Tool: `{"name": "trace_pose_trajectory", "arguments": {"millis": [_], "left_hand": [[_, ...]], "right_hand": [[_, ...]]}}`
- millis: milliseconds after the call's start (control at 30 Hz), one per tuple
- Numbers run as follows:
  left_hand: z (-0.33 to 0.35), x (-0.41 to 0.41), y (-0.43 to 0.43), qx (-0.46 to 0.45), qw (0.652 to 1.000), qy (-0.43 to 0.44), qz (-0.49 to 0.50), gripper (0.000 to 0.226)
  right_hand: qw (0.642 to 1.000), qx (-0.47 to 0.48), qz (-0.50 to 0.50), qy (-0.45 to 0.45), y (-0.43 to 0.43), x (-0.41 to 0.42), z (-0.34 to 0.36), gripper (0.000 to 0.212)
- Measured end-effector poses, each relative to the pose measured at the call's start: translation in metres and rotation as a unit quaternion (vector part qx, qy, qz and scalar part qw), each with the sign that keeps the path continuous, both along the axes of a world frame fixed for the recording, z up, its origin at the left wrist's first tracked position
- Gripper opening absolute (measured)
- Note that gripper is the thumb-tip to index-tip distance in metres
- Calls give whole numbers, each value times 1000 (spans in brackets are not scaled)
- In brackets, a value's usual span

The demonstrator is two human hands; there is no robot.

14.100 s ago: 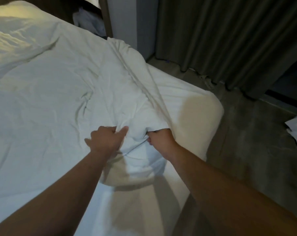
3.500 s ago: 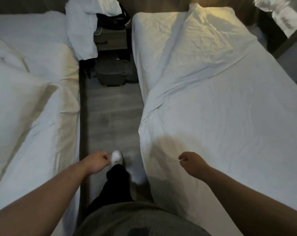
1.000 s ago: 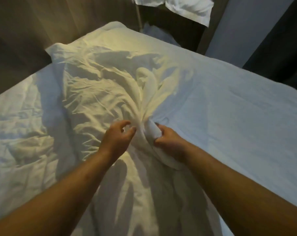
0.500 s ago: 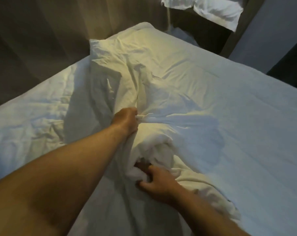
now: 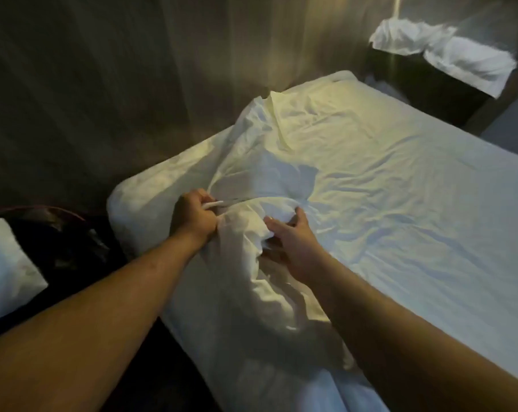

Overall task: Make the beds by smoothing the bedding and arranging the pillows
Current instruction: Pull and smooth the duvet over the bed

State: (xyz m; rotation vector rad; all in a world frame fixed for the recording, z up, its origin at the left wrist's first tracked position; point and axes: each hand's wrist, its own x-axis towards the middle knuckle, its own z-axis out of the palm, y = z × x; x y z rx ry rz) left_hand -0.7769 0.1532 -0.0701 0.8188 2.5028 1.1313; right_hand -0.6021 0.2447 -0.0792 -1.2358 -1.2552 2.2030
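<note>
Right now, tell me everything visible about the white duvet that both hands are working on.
The white duvet is a soft, cotton-looking cover, heavily creased and lit yellowish near the head end. It lies over most of the bed, flatter toward the right, but is bunched into a thick ridge along the near left edge. The left hand is fisted around a gathered fold of it, and the right hand rests open-fingered on the bunched mass. A peaked corner stands up near the wall.

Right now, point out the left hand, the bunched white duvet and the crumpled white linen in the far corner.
left hand (image 5: 194, 217), head view, knuckles.
bunched white duvet (image 5: 246, 230), head view, gathered fold.
crumpled white linen (image 5: 448, 52), head view, middle.
</note>
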Motion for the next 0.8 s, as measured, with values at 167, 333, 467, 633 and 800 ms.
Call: {"name": "trace_pose_trajectory", "arguments": {"millis": [167,333,467,633,800], "left_hand": [[9,-97,-87,-37,996,-28,71,17],[-10,-132,-129,-77,994,-73,20,24],[-39,-120,-143,-73,979,-159,-102,83],[-71,-111,-135,-258,947,46,-186,98],[-66,-123,-114,-208,965,147,-61,31]], "right_hand": [[994,73,79,-36,-83,-110,-21,80],[921,325,176,-122,-132,-141,-38,66],[785,544,220,-199,-140,-101,-49,47],[702,527,298,-375,-131,-15,-87,54],[700,524,300,-382,-127,8,-109,58]]}}
